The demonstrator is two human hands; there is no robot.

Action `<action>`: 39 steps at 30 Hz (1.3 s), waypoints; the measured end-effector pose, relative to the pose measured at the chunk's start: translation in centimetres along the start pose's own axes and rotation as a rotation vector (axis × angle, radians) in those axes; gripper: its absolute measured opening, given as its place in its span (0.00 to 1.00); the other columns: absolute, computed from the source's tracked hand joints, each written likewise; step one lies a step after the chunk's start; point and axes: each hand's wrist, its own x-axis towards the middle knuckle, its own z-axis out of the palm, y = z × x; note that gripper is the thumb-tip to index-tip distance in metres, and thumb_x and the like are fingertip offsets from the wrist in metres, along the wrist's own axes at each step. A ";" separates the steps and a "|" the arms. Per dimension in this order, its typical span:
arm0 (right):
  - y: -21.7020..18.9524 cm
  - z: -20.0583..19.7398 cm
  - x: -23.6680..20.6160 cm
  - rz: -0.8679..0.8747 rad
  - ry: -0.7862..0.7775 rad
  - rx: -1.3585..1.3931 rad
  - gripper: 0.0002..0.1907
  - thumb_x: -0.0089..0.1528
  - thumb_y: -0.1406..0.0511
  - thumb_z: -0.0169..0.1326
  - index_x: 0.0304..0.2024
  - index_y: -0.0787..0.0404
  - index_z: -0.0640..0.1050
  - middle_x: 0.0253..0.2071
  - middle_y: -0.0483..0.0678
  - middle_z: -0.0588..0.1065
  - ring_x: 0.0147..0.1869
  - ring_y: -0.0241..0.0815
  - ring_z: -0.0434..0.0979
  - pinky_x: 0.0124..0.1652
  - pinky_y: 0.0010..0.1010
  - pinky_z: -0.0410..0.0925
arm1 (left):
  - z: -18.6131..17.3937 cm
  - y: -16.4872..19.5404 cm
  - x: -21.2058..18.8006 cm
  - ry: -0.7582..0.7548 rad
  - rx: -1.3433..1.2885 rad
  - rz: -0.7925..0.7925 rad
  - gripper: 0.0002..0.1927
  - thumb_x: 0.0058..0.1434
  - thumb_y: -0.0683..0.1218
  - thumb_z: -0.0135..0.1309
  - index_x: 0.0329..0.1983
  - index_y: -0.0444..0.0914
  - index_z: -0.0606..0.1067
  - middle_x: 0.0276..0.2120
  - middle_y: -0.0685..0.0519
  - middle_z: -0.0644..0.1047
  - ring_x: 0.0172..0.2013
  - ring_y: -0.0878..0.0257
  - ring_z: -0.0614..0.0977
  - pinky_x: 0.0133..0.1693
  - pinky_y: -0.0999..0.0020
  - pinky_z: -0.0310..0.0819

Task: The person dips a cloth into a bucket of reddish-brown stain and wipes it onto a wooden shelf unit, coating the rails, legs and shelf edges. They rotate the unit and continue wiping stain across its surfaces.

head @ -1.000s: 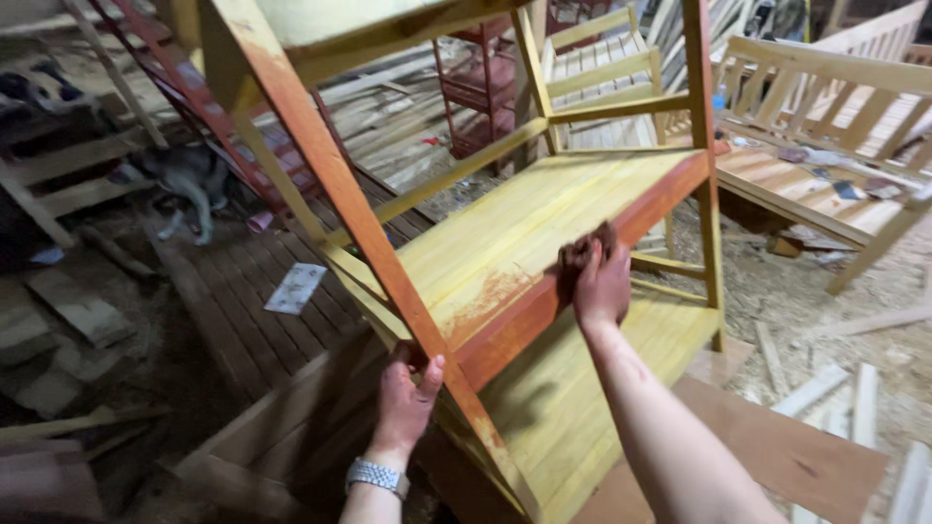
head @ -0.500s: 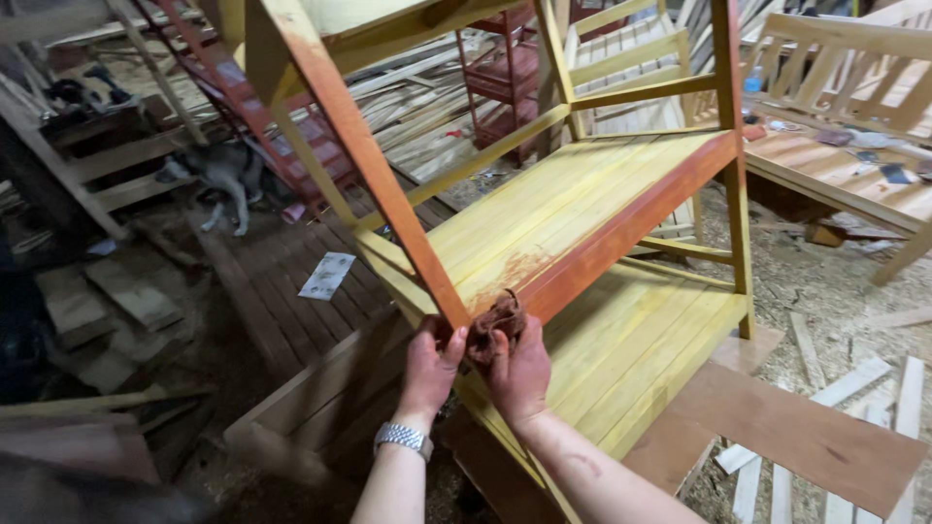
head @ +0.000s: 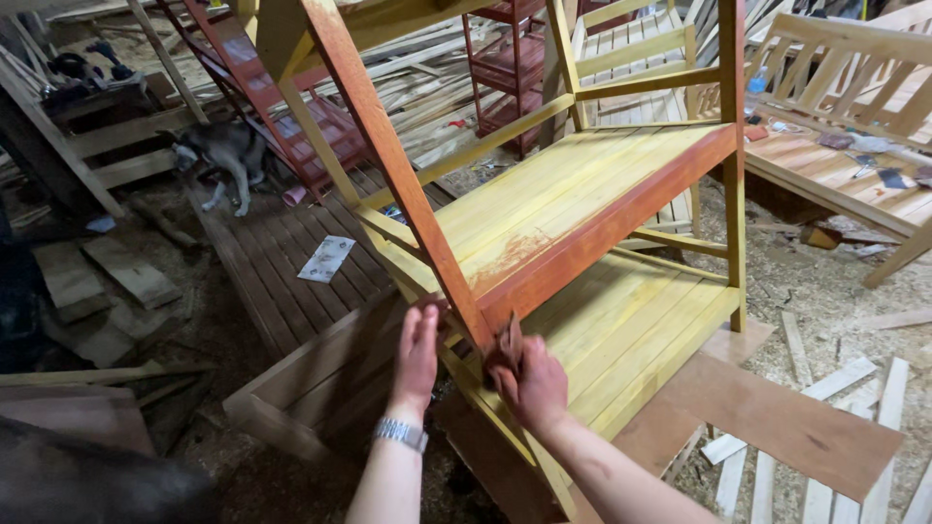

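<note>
Two hands at slatted yellow shelf's red-stained post (head: 408, 204): left hand (head: 417, 354) flat open, right hand (head: 529, 383) gripping stained rag (head: 507, 347).

The shelf unit's slanted post (head: 408, 194) stands between the fingers of the left hand (head: 417, 354) and the right hand (head: 529, 383), whose fingers pinch a rag (head: 507, 344) against it, with slatted shelves (head: 573, 194) beyond and a dog (head: 218, 150) far left behind.
</note>
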 end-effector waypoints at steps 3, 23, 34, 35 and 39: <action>1.1 -1.3 -2.0 0.148 -0.123 -0.057 0.20 0.60 0.54 0.60 0.47 0.56 0.72 0.40 0.55 0.75 0.44 0.61 0.76 0.41 0.49 0.69 | -0.7 0.3 -2.6 0.010 -0.183 -0.114 0.35 0.66 0.63 0.45 0.68 0.37 0.63 0.65 0.47 0.68 0.62 0.56 0.71 0.58 0.57 0.70; -6.7 -5.7 1.3 0.114 -0.156 -0.016 0.26 0.49 0.70 0.64 0.51 0.58 0.78 0.43 0.53 0.79 0.47 0.49 0.79 0.47 0.34 0.73 | -0.5 5.8 -5.9 0.151 -0.768 0.023 0.21 0.64 0.45 0.55 0.60 0.34 0.74 0.58 0.50 0.77 0.56 0.60 0.79 0.59 0.61 0.71; -10.9 -4.9 10.4 -0.077 0.443 0.287 0.17 0.59 0.76 0.52 0.52 0.64 0.75 0.54 0.53 0.73 0.60 0.49 0.75 0.59 0.33 0.70 | 2.5 8.0 2.4 0.142 0.259 0.505 0.29 0.76 0.53 0.45 0.72 0.28 0.64 0.69 0.28 0.62 0.67 0.37 0.64 0.64 0.51 0.56; -11.3 -4.8 10.4 -0.098 0.401 0.189 0.20 0.58 0.76 0.52 0.53 0.64 0.76 0.56 0.56 0.71 0.61 0.54 0.73 0.60 0.37 0.68 | 3.2 8.7 2.6 0.215 0.513 0.575 0.31 0.76 0.51 0.46 0.75 0.27 0.60 0.72 0.22 0.54 0.69 0.30 0.58 0.64 0.46 0.51; -10.9 -3.5 7.9 -0.142 0.239 -0.061 0.25 0.53 0.76 0.52 0.54 0.64 0.75 0.59 0.61 0.68 0.64 0.66 0.67 0.62 0.48 0.63 | 3.8 9.0 1.1 0.264 0.567 0.793 0.34 0.70 0.53 0.48 0.70 0.26 0.58 0.68 0.29 0.61 0.67 0.31 0.65 0.67 0.44 0.56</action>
